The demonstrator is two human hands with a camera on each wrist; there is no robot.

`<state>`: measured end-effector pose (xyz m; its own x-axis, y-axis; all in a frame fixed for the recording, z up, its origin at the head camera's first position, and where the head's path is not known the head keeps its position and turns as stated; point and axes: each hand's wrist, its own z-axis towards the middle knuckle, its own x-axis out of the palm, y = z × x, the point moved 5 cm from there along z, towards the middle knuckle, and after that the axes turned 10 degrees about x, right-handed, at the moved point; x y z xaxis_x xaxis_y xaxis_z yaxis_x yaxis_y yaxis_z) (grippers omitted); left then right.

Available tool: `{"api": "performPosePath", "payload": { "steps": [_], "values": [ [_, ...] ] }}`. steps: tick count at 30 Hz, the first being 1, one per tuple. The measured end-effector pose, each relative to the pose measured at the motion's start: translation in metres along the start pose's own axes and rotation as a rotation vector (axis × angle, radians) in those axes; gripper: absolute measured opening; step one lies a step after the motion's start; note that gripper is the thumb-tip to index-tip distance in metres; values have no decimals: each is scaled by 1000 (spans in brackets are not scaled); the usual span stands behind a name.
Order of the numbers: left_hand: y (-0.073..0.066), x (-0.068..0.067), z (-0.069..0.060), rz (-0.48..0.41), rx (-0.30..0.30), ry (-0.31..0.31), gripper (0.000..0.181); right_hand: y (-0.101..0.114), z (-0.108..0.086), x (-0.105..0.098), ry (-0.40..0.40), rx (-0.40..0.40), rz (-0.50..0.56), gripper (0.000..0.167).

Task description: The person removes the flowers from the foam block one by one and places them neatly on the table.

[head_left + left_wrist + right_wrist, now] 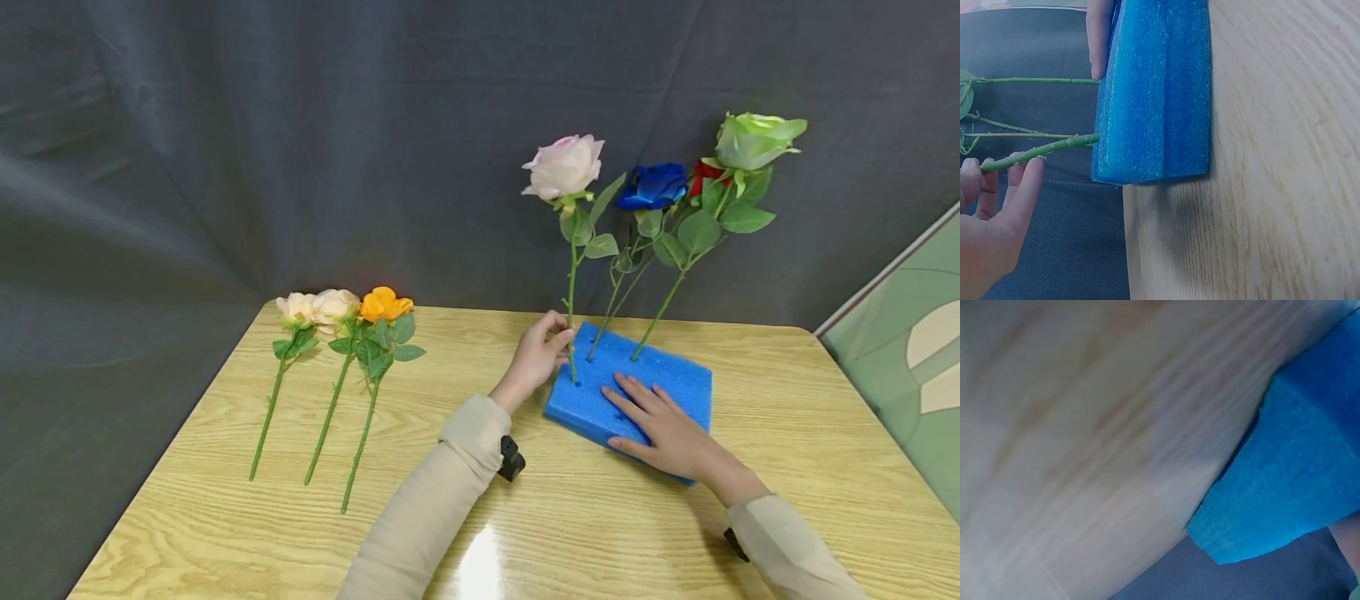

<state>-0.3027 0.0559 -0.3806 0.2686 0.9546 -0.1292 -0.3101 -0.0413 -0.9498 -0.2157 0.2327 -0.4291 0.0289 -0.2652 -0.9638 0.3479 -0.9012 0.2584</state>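
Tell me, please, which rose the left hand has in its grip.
The pale pink rose, leftmost in the rectangular blue foam block: the left hand pinches its green stem, while neither hand holds the other roses.

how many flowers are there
7: two cream flowers and orange one on the table; pale pink one, blue one, green one and partly hidden red one in the foam.

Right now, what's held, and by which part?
Left hand pinches the pale pink rose by its lower stem; right hand rests on the blue foam block, gripping nothing.
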Motion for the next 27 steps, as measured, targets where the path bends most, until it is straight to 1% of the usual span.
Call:
{"api": "performPosePath", "payload": {
  "steps": [7, 8, 14, 15, 17, 19, 21, 25, 27],
  "values": [
    [0, 2, -1, 5, 10, 12, 20, -2, -1, 2, -9, -15, -10, 69],
    [-5, 1, -3, 2, 10, 17, 20, -2, -2, 2, -11, -16, -10, 69],
    [-6, 1, -3, 7, 36, 19, 20, -3, -1, 3, -1, -7, -13, 69],
    [-1, 2, -2, 17, 40, 17, 20, -3, -1, 3, 3, -5, -14, 69],
    [-3, 1, -2, 31, 46, 16, 20, -3, -1, 3, -1, -9, -18, 69],
    [-3, 1, -2, 34, 44, 12, 22, -3, -1, 3, -1, -9, -21, 69],
    [-5, 0, -1, 24, 52, -7, 22, -3, -1, 3, 1, -9, -24, 69],
    [-11, -3, 1, -22, 81, -43, 23, -2, -1, 2, 11, -4, -24, 69],
    [-16, -5, 2, -43, 90, -46, 23, -2, -1, 2, 13, -1, -24, 69]
  ]
}}
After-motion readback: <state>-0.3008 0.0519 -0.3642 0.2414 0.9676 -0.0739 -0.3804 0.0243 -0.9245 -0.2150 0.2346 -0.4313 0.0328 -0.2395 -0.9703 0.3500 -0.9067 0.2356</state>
